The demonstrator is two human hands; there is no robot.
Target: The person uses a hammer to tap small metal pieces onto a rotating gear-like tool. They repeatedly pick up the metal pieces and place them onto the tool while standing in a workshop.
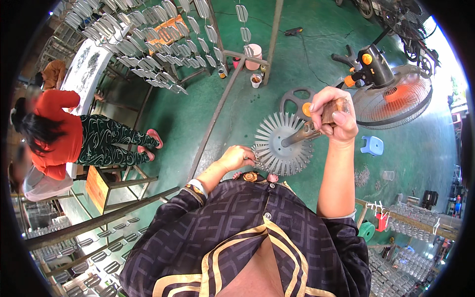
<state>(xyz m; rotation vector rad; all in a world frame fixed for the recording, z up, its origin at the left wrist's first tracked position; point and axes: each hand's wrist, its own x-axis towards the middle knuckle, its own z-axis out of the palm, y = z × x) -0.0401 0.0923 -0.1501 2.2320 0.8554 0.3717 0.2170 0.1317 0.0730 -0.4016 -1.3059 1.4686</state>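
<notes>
My right hand (332, 114) is raised and gripped around the wooden handle of a tool whose metal shaft runs down to a round metal disc (283, 144) ringed with radiating spikes. My left hand (238, 157) is at the disc's lower left rim, fingertips pinching at the spikes. Whether a small piece sits between those fingers is too small to tell. Both forearms come up from my dark patterned shirt with gold trim.
A standing fan (391, 94) with orange parts lies at the right, a small blue stool (372, 145) beside it. A person in an orange top (54, 133) sits at the left. Racks of hung metal pieces (148, 44) fill the top left; metal bars (217, 106) cross the green floor.
</notes>
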